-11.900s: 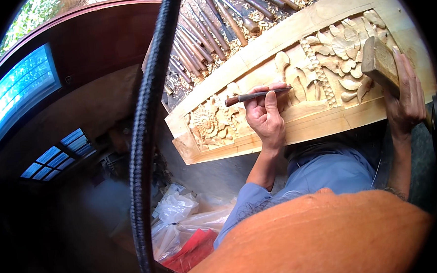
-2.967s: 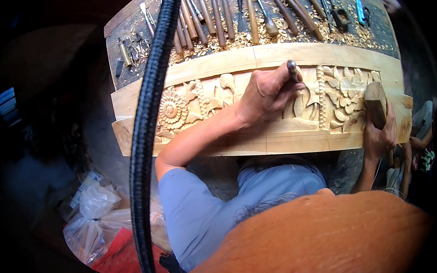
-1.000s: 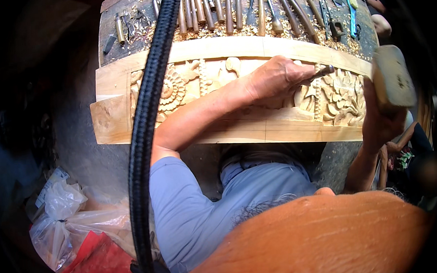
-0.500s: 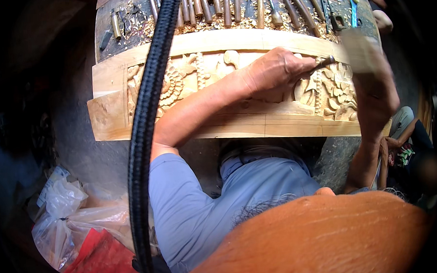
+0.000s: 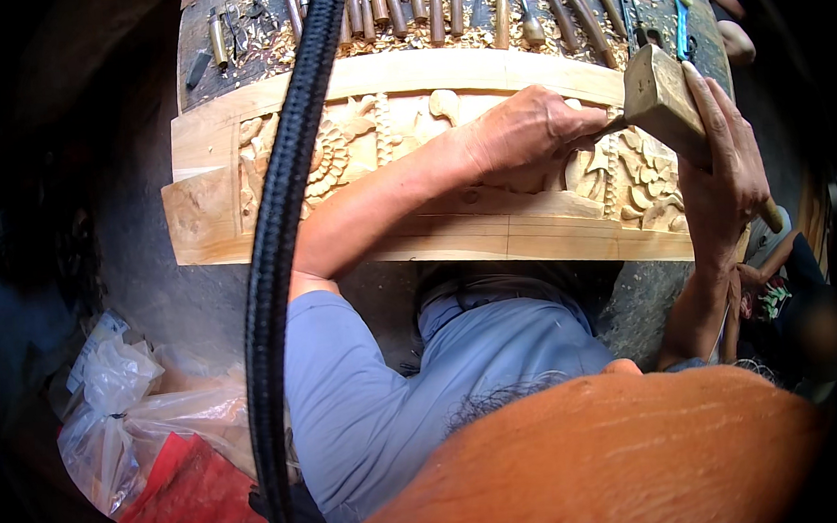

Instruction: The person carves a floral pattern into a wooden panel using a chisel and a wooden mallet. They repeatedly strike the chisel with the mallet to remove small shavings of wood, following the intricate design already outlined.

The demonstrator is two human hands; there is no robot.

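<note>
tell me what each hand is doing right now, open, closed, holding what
Left hand: closed, its grip around a chisel over the carved board.
Right hand: closed, holding a wooden mallet.

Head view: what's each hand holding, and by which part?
Left hand: slim tool, one end protruding; gripped part hidden by the fist. Right hand: mallet, fingers against its block, handle end jutting past the palm.

Blue-grey shirt (image 5: 508, 337), short left sleeve (image 5: 333, 346), creased cloth, bare forearms (image 5: 387, 204)
</note>
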